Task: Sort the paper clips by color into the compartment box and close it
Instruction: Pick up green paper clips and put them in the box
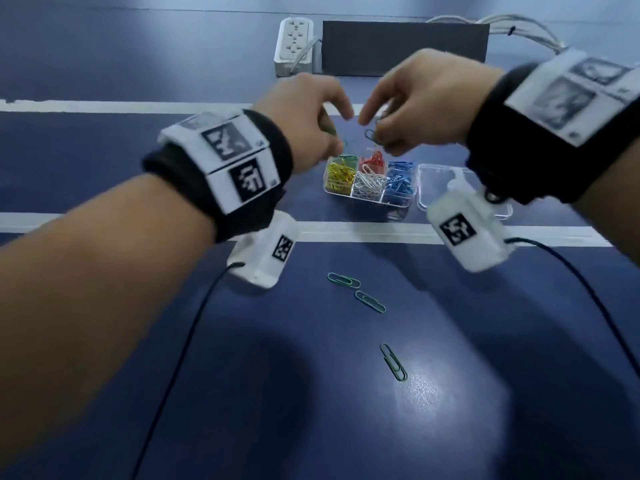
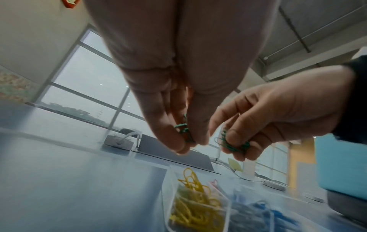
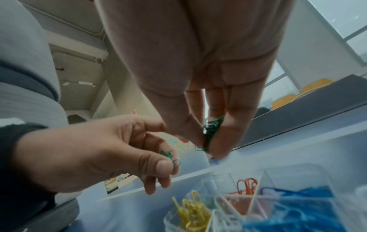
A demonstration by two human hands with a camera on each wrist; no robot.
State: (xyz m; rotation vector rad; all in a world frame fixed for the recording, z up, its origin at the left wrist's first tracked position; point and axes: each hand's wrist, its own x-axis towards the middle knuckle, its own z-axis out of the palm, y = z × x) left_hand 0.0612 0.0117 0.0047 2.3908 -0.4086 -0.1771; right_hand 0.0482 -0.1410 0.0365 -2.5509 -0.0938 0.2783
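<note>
A clear compartment box [image 1: 412,199] stands open on the blue table, holding yellow [image 1: 337,178], white [image 1: 369,183], red [image 1: 372,161] and blue paper clips [image 1: 400,178]; a few green ones lie in its far left compartment [image 1: 346,156]. Both hands hover just above it. My left hand [image 1: 311,123] pinches green clips [image 2: 185,131] between thumb and fingers. My right hand [image 1: 408,109] pinches a bunch of green clips [image 3: 210,130]. Three green clips [image 1: 344,279] [image 1: 370,301] [image 1: 393,362] lie loose on the near table. The clear lid [image 1: 429,181] lies right of the box.
A white power strip [image 1: 294,46] and a dark grey flat block [image 1: 405,46] sit at the back of the table, with white cables [image 1: 519,29] to their right. Thin black wrist-camera cords [image 1: 180,362] hang over the near table.
</note>
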